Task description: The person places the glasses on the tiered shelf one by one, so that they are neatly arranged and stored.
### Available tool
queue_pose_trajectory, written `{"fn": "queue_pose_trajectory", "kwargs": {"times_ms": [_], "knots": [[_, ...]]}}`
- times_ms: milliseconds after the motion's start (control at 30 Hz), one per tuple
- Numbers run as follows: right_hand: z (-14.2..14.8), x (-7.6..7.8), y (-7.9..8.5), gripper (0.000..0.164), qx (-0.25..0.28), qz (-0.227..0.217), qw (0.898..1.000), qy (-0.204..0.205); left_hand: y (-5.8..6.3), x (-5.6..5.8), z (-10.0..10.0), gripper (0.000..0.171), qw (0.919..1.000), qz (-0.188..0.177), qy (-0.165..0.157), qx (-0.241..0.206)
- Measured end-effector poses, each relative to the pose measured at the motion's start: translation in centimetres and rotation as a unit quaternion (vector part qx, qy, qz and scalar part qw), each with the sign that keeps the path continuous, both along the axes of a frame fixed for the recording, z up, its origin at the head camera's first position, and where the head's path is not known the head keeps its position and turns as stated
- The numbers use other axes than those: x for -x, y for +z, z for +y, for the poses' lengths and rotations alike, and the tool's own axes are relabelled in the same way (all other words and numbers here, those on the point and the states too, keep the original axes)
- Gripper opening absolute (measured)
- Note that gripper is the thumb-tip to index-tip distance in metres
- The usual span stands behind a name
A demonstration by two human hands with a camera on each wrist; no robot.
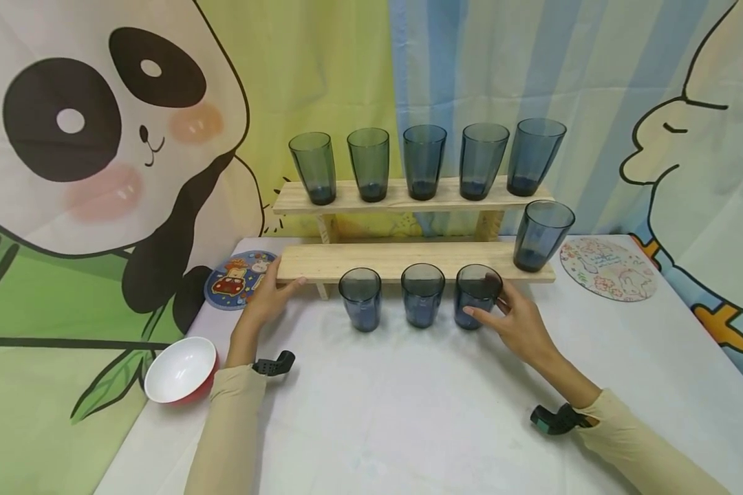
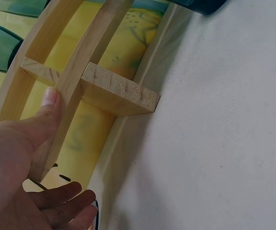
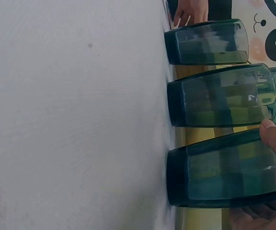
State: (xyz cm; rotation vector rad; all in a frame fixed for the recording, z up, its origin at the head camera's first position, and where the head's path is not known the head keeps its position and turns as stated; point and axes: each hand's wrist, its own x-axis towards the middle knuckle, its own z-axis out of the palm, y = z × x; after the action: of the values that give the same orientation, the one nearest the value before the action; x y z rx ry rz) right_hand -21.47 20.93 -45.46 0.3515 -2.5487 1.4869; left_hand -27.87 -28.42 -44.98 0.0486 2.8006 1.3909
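Note:
My right hand (image 1: 523, 330) holds the rightmost of three blue-tinted drinking glasses (image 1: 478, 297) in front of a two-tier wooden rack. Its thumb lies on the near side of the glass; the other fingers pass behind, partly hidden. In the right wrist view that glass (image 3: 224, 172) stands upright with its base at the white tabletop. My left hand (image 1: 266, 295) grips the left end of the rack's lower shelf (image 1: 371, 261), thumb along the front edge. Beside the held glass stand the middle glass (image 1: 422, 295) and the left glass (image 1: 360, 299).
Several matching glasses line the upper shelf (image 1: 396, 199). One more glass (image 1: 541, 237) stands at the lower shelf's right end. A blue round mat (image 1: 235, 282) lies left of the rack, a floral mat (image 1: 607, 268) right. A white-and-red bowl (image 1: 182, 371) sits at the table's left edge.

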Motion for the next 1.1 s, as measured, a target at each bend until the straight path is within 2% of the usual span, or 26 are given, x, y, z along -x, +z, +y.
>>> {"fn": "queue_pose_trajectory", "kwargs": {"times_ms": [233,367,700,867,1100], "knots": [[0.4,-0.6,0.3,0.086,0.003,-0.010,1.000,-0.001,0.1,0.0,0.3,0.095,1.0000,0.000,0.000,0.006],[0.6,-1.2,1.2,0.086,-0.001,-0.019,1.000,0.002,0.2,0.0,0.3,0.096,1.0000,0.003,0.000,0.001],[0.6,-2.0,5.9,0.087,-0.015,-0.017,1.000,-0.003,0.1,-0.1,0.0,0.094,1.0000,0.006,-0.001,0.008],[0.0,-0.9,8.0,0.084,-0.018,-0.004,1.000,-0.017,0.1,-0.1,0.1,0.093,0.9999,0.011,0.000,0.004],[-0.8,2.0,9.5,0.077,-0.011,0.010,0.999,-0.030,0.1,-0.2,0.1,0.092,0.9999,0.015,-0.004,0.003]]}}
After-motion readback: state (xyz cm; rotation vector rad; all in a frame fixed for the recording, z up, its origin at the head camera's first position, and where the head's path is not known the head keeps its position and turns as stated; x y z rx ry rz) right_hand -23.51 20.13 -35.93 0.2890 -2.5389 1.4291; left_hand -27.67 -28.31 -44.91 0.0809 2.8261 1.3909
